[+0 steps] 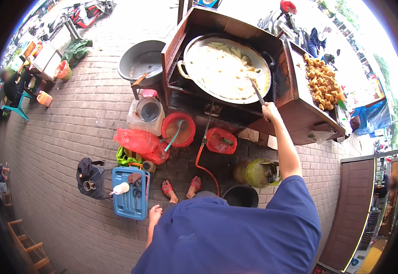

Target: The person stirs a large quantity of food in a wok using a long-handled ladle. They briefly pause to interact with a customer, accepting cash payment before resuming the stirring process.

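Note:
My right hand (270, 112) grips the dark handle of a long-handled frying spatula (255, 87). Its far end reaches into a large wok (187, 51) of bubbling, pale frothy oil. Several pieces of food (231, 49) float along the wok's far and right sides; glare washes out much of the surface. The wok sits in a brown box-like stove surround (172, 44). Down at my left side hangs my left hand (155, 214), fingers loosely bent, with nothing seen in it. Beside it stands a blue lidded storage box (125, 205) bearing a white bottle (121, 188).
Fried tofu cubes (322, 82) are heaped right of the stove. A grey basin (125, 61) stands to its left. Below are a red bucket (192, 135), red basin (219, 150), strainer (148, 109), green gas cylinder (262, 173), orange hose (207, 171) and black bucket (241, 197).

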Available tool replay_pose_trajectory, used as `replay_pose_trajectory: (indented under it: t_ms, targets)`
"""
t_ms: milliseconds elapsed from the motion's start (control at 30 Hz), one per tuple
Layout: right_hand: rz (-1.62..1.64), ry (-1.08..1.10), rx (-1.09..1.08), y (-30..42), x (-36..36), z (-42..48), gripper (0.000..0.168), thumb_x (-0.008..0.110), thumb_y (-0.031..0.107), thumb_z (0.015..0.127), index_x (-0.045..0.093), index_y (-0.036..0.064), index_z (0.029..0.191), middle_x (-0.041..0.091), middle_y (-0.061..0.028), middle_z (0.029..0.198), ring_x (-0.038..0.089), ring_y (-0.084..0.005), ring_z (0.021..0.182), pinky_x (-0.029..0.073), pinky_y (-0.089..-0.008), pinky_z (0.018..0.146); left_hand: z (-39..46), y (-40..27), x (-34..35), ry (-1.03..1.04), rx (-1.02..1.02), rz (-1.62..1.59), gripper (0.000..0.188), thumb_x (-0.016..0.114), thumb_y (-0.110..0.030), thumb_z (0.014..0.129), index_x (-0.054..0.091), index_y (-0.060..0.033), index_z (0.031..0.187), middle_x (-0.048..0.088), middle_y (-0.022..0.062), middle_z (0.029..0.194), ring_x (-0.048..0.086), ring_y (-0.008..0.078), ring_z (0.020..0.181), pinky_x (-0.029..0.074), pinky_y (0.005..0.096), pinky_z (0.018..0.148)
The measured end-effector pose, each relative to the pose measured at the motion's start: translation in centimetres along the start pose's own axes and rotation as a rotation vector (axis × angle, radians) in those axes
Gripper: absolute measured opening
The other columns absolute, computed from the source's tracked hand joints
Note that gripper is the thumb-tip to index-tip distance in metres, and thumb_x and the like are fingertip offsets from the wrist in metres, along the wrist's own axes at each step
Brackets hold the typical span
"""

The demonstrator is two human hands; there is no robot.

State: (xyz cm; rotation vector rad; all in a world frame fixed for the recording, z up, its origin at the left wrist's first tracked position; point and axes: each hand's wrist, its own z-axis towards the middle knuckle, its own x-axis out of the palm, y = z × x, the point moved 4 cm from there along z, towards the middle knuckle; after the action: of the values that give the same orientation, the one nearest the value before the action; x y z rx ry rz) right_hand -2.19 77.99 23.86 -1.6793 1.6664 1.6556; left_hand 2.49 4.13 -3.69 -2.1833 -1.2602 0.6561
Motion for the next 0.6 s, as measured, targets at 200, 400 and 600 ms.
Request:
replay_pose_trajectory:
  t_ms: [200, 400, 600]
  targets:
    - [0.81, 0.344, 0.308, 3.2, 3.5, -5.0, 0.007, 0.037, 0.012, 0.089, 0.043, 0.009, 0.088, 0.039, 0.0025, 0.057, 0.031, -0.0013, 0.04, 0.025, -0.0131, 0.031, 1.3, 0.8, -1.4, 0.056, 0.033, 0.104, 0.039, 0.057, -0.011, 0.073, 0.052, 0.0012, 0.11, 0.062, 0.0092, 0.084, 0.058, 0.0123, 0.069, 0.047, 0.024, 0.062]
    - [1.209, 0.539, 0.525, 3.8, 6.0, -8.1, 0.019, 0.043, 0.023, 0.089, 0.037, 0.01, 0.076, 0.037, 0.0044, 0.056, 0.029, 0.0001, 0.039, 0.021, -0.0121, 0.029, 2.6, -0.1, -3.1, 0.096, 0.01, 0.125, 0.04, 0.057, -0.011, 0.073, 0.051, 0.0014, 0.111, 0.062, 0.0095, 0.083, 0.058, 0.0124, 0.068, 0.047, 0.0247, 0.062]
    - [1.054, 0.463, 0.319, 5.9, 3.9, -14.9, 0.018, 0.043, 0.018, 0.09, 0.049, 0.012, 0.105, 0.039, 0.0047, 0.058, 0.031, 0.0007, 0.041, 0.023, -0.0122, 0.03, 4.3, 1.2, -5.5, 0.109, 0.042, 0.16, 0.039, 0.057, -0.01, 0.073, 0.052, 0.0019, 0.11, 0.062, 0.0092, 0.082, 0.057, 0.012, 0.063, 0.047, 0.0246, 0.059]
